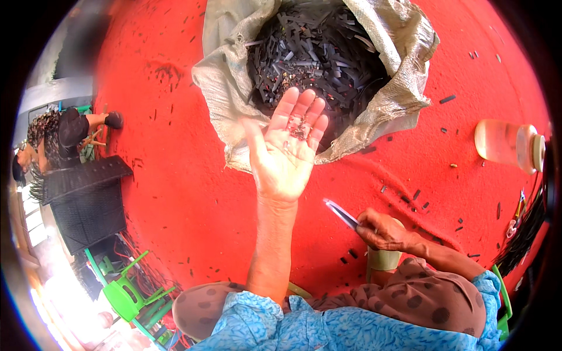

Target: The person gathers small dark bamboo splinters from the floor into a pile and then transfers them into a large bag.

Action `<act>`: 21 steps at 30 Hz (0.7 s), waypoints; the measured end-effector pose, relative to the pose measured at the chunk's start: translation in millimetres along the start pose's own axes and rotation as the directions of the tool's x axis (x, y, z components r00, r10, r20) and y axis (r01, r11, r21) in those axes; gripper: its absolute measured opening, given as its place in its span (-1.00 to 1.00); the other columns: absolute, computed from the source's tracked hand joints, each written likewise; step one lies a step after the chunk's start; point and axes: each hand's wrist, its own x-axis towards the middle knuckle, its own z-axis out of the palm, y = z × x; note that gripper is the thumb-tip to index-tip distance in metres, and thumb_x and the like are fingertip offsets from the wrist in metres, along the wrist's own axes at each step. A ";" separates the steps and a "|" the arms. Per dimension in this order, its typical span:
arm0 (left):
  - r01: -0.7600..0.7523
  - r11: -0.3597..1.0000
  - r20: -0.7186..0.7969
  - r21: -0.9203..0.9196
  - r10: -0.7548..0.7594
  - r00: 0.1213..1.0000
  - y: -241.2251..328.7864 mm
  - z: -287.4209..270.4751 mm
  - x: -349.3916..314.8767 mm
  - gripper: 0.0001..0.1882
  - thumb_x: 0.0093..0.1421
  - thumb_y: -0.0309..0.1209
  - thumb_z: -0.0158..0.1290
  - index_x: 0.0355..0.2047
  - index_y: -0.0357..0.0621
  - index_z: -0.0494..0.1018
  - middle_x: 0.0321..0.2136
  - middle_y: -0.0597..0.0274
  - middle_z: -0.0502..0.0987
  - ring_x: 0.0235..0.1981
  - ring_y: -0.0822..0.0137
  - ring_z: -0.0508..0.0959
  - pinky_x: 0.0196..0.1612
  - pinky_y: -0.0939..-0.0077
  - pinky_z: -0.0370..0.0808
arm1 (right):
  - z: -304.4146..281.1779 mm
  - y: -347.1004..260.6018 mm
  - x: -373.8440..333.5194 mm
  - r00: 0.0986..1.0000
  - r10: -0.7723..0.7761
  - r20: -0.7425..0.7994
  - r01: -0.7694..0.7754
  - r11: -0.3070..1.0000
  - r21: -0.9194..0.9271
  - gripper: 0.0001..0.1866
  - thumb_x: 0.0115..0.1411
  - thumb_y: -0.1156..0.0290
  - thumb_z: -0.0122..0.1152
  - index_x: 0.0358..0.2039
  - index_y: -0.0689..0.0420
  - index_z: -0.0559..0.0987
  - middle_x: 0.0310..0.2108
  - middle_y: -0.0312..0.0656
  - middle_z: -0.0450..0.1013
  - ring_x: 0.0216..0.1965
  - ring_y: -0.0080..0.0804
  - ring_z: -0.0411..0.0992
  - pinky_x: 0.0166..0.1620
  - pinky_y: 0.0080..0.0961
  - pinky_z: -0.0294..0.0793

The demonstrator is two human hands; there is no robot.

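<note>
The left hand (287, 149) is reaching out palm up over the red floor (175, 193), fingers (304, 108) spread wide and gripping nothing, with a small heap of dark scraps (300, 130) lying loose on them. At twelve o'clock from that palm, the open sack (404, 52) of black strips (319, 52) is sitting just beyond the fingertips. The right hand (383, 231), at five o'clock, is pinching a thin blade-like tool (341, 213) tight. It looks like scraps are being carried to the sack; tipping them in would call for turning the palm over above its mouth.
</note>
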 end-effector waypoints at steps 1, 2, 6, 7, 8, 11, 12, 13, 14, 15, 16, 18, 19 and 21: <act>-0.003 1.000 0.000 0.000 0.003 1.000 0.9 1.5 -1.2 -0.21 0.11 0.20 -0.34 0.08 -0.28 0.12 0.05 -0.04 0.20 0.11 0.08 0.17 0.16 0.21 0.08 | -5.0 -11.7 0.5 0.996 0.021 -0.081 -0.013 0.996 0.089 -0.86 0.13 0.40 0.00 -0.33 0.14 0.30 -0.66 -0.17 0.28 -0.62 -0.40 0.31 -0.56 -0.43 0.30; 0.000 1.000 0.019 -0.016 0.000 1.000 1.7 3.3 -2.4 -0.20 0.10 0.21 -0.34 0.09 -0.27 0.11 0.06 -0.04 0.19 0.11 0.08 0.16 0.17 0.21 0.08 | -8.5 -22.0 2.2 0.986 0.048 -0.160 -0.019 0.984 0.178 -0.87 0.14 0.41 0.00 -0.35 0.15 0.30 -0.64 -0.21 0.27 -0.60 -0.49 0.29 -0.55 -0.48 0.29; 0.024 0.999 0.066 -0.032 -0.021 0.998 -6.3 2.0 -5.5 -0.16 0.08 0.25 -0.36 0.11 -0.24 0.08 0.09 -0.03 0.16 0.14 0.09 0.13 0.17 0.20 0.07 | -28.4 -71.8 16.8 0.928 -0.012 -0.371 0.084 0.980 0.180 -0.90 0.13 0.51 -0.05 -0.33 0.18 0.28 -0.62 -0.21 0.29 -0.58 -0.43 0.34 -0.50 -0.51 0.34; 0.040 0.999 0.061 -0.027 -0.039 0.997 -8.4 3.9 -5.8 -0.15 0.07 0.26 -0.37 0.12 -0.23 0.07 0.09 -0.01 0.16 0.13 0.10 0.14 0.17 0.20 0.07 | -35.3 -76.8 21.4 0.927 -0.010 -0.374 0.083 0.980 0.180 -0.90 0.13 0.51 -0.05 -0.33 0.18 0.28 -0.62 -0.21 0.29 -0.58 -0.43 0.34 -0.50 -0.51 0.34; 0.042 0.999 0.061 -0.027 -0.041 0.997 -10.5 4.8 -6.0 -0.15 0.07 0.26 -0.37 0.12 -0.23 0.07 0.09 -0.01 0.16 0.13 0.10 0.14 0.17 0.20 0.07 | -42.1 -80.3 26.5 0.909 -0.148 -0.389 0.159 0.987 -0.003 -0.89 0.12 0.54 -0.05 -0.32 0.18 0.27 -0.62 -0.17 0.29 -0.59 -0.32 0.35 -0.52 -0.46 0.34; 0.051 0.998 0.072 -0.034 -0.048 0.996 -16.4 7.5 -6.7 -0.15 0.09 0.24 -0.37 0.13 -0.25 0.03 0.12 -0.06 0.10 0.16 0.00 0.07 0.19 0.11 0.01 | -50.6 -83.1 33.7 0.874 -0.326 -0.359 0.235 0.933 -0.273 -0.85 0.08 0.57 -0.05 -0.30 0.19 0.26 -0.64 -0.08 0.30 -0.61 -0.12 0.35 -0.56 -0.37 0.34; 0.052 0.998 0.072 -0.036 -0.049 0.996 -17.4 7.4 -6.8 -0.15 0.09 0.24 -0.37 0.13 -0.25 0.03 0.12 -0.06 0.10 0.16 0.00 0.07 0.19 0.11 0.01 | -51.1 -84.1 34.0 0.869 -0.366 -0.333 0.243 0.902 -0.357 -0.83 0.06 0.58 -0.05 -0.30 0.19 0.26 -0.64 -0.03 0.30 -0.62 -0.03 0.34 -0.58 -0.32 0.33; 0.053 0.998 0.073 -0.034 -0.051 0.996 -18.4 6.8 -6.8 -0.15 0.08 0.24 -0.37 0.13 -0.25 0.03 0.13 -0.06 0.09 0.17 0.01 0.07 0.19 0.12 0.01 | -51.0 -86.0 32.7 0.869 -0.364 -0.334 0.240 0.902 -0.358 -0.83 0.06 0.58 -0.05 -0.30 0.19 0.26 -0.64 -0.03 0.30 -0.62 -0.03 0.34 -0.58 -0.32 0.33; 0.055 0.998 0.073 -0.033 -0.052 0.996 -19.4 6.2 -6.6 -0.15 0.08 0.24 -0.36 0.14 -0.24 0.03 0.13 -0.05 0.09 0.17 0.01 0.07 0.19 0.12 0.01 | -50.7 -88.8 30.2 0.880 -0.352 -0.317 0.223 0.898 -0.379 -0.83 0.06 0.58 -0.04 -0.30 0.18 0.27 -0.66 -0.01 0.29 -0.62 -0.01 0.33 -0.60 -0.29 0.31; 0.053 0.998 0.070 -0.031 -0.051 0.996 -18.6 6.4 -7.3 -0.15 0.08 0.24 -0.36 0.14 -0.24 0.03 0.13 -0.05 0.09 0.17 0.01 0.07 0.19 0.12 0.01 | -49.8 -91.6 28.4 0.891 -0.342 -0.297 0.211 0.893 -0.397 -0.83 0.06 0.58 -0.03 -0.30 0.18 0.27 -0.67 0.00 0.28 -0.63 0.01 0.32 -0.61 -0.27 0.29; 0.058 0.998 0.072 -0.040 -0.055 0.996 -17.7 7.0 -7.7 -0.15 0.08 0.24 -0.36 0.14 -0.23 0.02 0.13 -0.05 0.09 0.17 0.02 0.06 0.19 0.13 0.00 | -49.1 -93.7 27.0 0.892 -0.342 -0.295 0.212 0.894 -0.395 -0.83 0.06 0.58 -0.03 -0.30 0.18 0.27 -0.67 0.00 0.28 -0.63 0.01 0.32 -0.61 -0.27 0.29; 0.063 0.997 0.074 -0.051 -0.059 0.995 -17.1 6.5 -7.7 -0.15 0.08 0.24 -0.35 0.14 -0.23 0.02 0.13 -0.05 0.08 0.17 0.02 0.06 0.19 0.13 0.00 | -48.0 -96.7 24.5 0.909 -0.359 -0.210 0.242 0.867 -0.436 -0.82 0.05 0.57 -0.02 -0.30 0.18 0.27 -0.67 0.01 0.28 -0.63 -0.02 0.34 -0.62 -0.26 0.28; 0.066 0.996 0.093 -0.053 -0.061 0.994 -17.1 5.6 -7.2 -0.15 0.08 0.24 -0.34 0.15 -0.22 0.01 0.14 -0.04 0.07 0.18 0.03 0.05 0.20 0.13 0.00 | -47.0 -96.5 23.6 0.910 -0.359 -0.209 0.241 0.867 -0.437 -0.82 0.05 0.57 -0.02 -0.30 0.18 0.27 -0.67 0.01 0.28 -0.63 -0.02 0.34 -0.62 -0.26 0.28; 0.070 0.996 0.110 -0.057 -0.063 0.992 -17.7 5.0 -6.5 -0.15 0.07 0.24 -0.34 0.15 -0.21 0.00 0.14 -0.04 0.07 0.18 0.03 0.05 0.20 0.14 -0.01 | -45.7 -93.8 22.1 0.887 -0.377 -0.266 0.244 0.872 -0.423 -0.81 0.04 0.59 -0.02 -0.29 0.18 0.27 -0.68 -0.01 0.27 -0.64 -0.03 0.34 -0.63 -0.26 0.26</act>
